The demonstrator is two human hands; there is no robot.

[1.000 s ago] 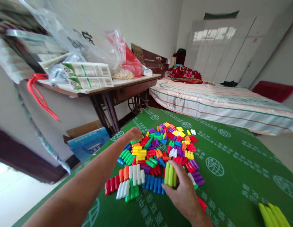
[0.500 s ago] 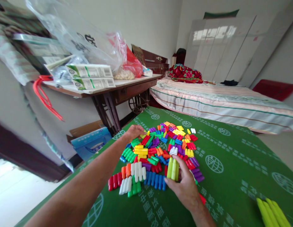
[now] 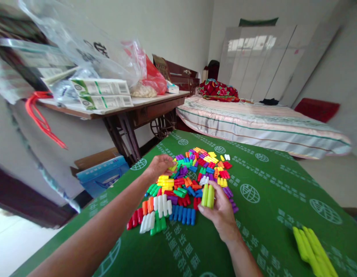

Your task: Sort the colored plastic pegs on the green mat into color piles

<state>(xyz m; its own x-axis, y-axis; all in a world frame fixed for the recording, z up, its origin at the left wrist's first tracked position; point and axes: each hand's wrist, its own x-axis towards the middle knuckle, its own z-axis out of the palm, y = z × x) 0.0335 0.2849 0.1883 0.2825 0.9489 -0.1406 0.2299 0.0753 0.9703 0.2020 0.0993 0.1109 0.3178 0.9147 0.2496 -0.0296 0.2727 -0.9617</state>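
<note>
My right hand (image 3: 221,209) is closed around joined yellow-green plastic building pieces (image 3: 207,196), held upright over the near right side of the pile. In my left hand (image 3: 161,166), a small yellow-green building piece (image 3: 173,167) is pinched at the pile's left edge. Many-coloured bullet-shaped pieces spread between and beyond my hands. Closest to me lie a row of blue pieces (image 3: 182,214), white pieces (image 3: 162,206), green pieces (image 3: 159,224) and red pieces (image 3: 135,219). Another joined yellow-green group (image 3: 314,250) lies apart at the lower right.
The pieces rest on a green printed board (image 3: 265,231). To the left stands a sewing-machine table (image 3: 97,114) with white-green boxes (image 3: 103,94) and plastic bags (image 3: 109,57). A blue box (image 3: 105,175) sits below it. Behind the board is a bed (image 3: 253,121).
My left hand has drawn back slightly from the pile with the small yellow-green piece in its fingers. The right hand keeps hold of its joined pieces. The whole view has shifted a little.
</note>
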